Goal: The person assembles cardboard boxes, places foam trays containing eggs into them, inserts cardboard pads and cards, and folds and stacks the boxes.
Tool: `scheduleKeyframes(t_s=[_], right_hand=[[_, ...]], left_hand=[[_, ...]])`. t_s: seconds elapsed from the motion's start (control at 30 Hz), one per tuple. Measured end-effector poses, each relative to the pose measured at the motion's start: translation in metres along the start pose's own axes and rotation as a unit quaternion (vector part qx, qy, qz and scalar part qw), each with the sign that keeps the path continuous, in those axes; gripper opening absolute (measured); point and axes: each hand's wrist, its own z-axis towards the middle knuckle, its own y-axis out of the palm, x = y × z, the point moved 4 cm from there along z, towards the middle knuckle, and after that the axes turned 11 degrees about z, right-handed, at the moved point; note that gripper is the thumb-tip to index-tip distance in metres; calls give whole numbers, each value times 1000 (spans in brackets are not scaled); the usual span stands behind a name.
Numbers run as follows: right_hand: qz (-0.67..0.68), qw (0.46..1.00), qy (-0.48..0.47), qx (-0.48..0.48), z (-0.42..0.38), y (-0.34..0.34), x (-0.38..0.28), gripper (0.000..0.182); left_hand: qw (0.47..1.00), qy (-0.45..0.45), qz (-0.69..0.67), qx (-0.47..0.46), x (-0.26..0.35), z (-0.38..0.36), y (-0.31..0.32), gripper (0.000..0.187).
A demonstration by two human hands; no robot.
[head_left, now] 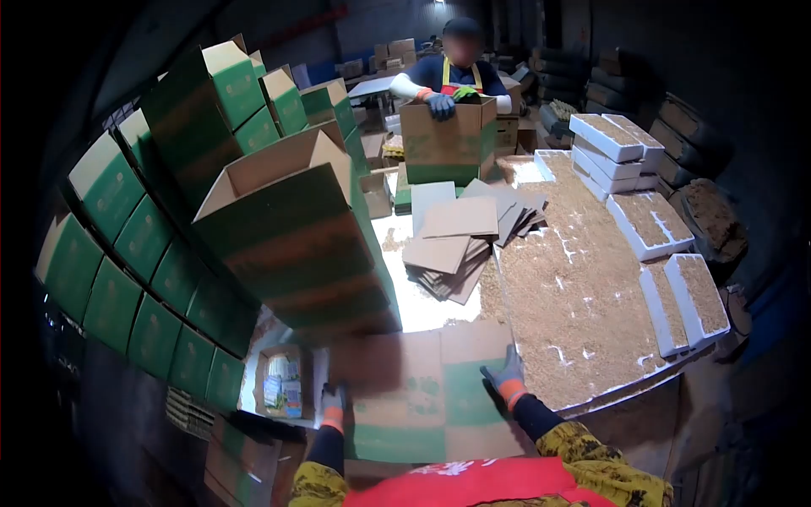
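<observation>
A flattened cardboard box [397, 384], brown with green bands, lies in front of me. My left hand [333, 399], in a grey glove with an orange cuff, grips its left edge. At the opposite edge, my right hand [507, 378], gloved alike, holds the cardboard with the thumb on top and the fingers partly hidden. Just left of my left hand, a small open carton [314, 384] contains printed packets or labels. Beyond the flat box is a stack of loose cardboard sheets [456, 237].
Tall green-brown open boxes [291, 224] stand on the left, with more green boxes [152, 249] stacked behind. White trays [646, 224] of brown granular material line the right beside a wide granular bed [574, 296]. Across, a person [460, 76] in gloves handles an open box [448, 139].
</observation>
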Motion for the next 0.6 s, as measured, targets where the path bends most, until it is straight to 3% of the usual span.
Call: scheduleKeyframes(t_s=[0.03,0.13,0.17,0.23,0.27,0.3,0.37,0.43,0.47,0.53,0.57,0.6], right_hand=[[42,999,-4,-13,3,1,9,99],[142,989,-48,-10,16,13,26,97],[209,977,-23,-13,13,9,28,97],[337,941,25,-15,16,-10,16,96],[464,878,92,-71,16,-16,6,94],[437,893,101,-41,21,-18,9,75],[419,900,28,-116,35,-29,2,53],[484,862,26,-148,20,-57,-44,37],[530,834,26,-153,15,-72,-67,36],[563,808,-44,-169,8,-103,-109,32],[567,801,-93,-168,3,-115,-129,31],[544,809,-151,-163,7,-122,-135,30]], left_hand=[[997,1,-29,-76,-1,-4,-3,82],[992,29,103,73,13,-17,-8,82],[993,35,75,80,13,-20,-10,82],[994,46,13,94,13,-24,-13,83],[996,47,17,70,14,-26,-17,76],[996,61,-5,59,12,-23,-20,75],[994,92,-48,34,5,-12,-22,72],[985,97,-123,76,-6,11,-23,66],[957,142,-171,186,26,-24,-58,67],[921,140,-212,296,44,-35,-110,72],[843,209,-256,424,82,-76,-147,64],[814,231,-154,511,134,-136,-201,61]])
